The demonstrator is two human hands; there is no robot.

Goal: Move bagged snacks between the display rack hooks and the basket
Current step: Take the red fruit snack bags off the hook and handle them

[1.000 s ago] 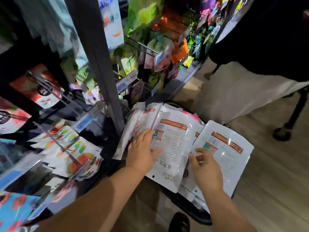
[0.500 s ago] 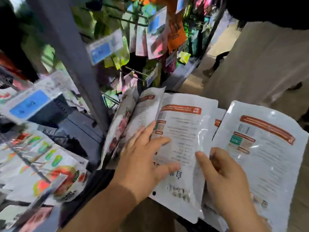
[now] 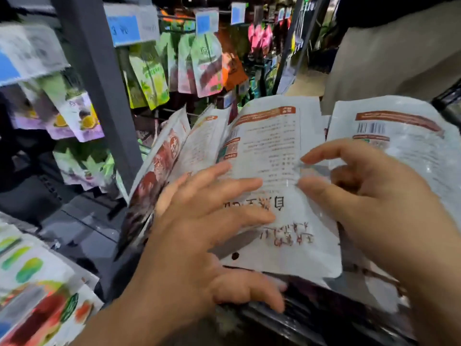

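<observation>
**Snack bag lies hang-hole end toward the person**

The white snack bag (image 3: 269, 151) lies back-up on a fanned stack over the black basket (image 3: 311, 328). Its long axis runs away from the person with the hang hole nearest, so the print is upside down. An orange-brown banner, a small barcode and fine text mark the far end. The large characters near the hole are too blurred to read. The left hand (image 3: 199, 233) presses flat on it, fingers spread. The right hand (image 3: 369, 196) pinches its right edge between thumb and forefinger.
</observation>
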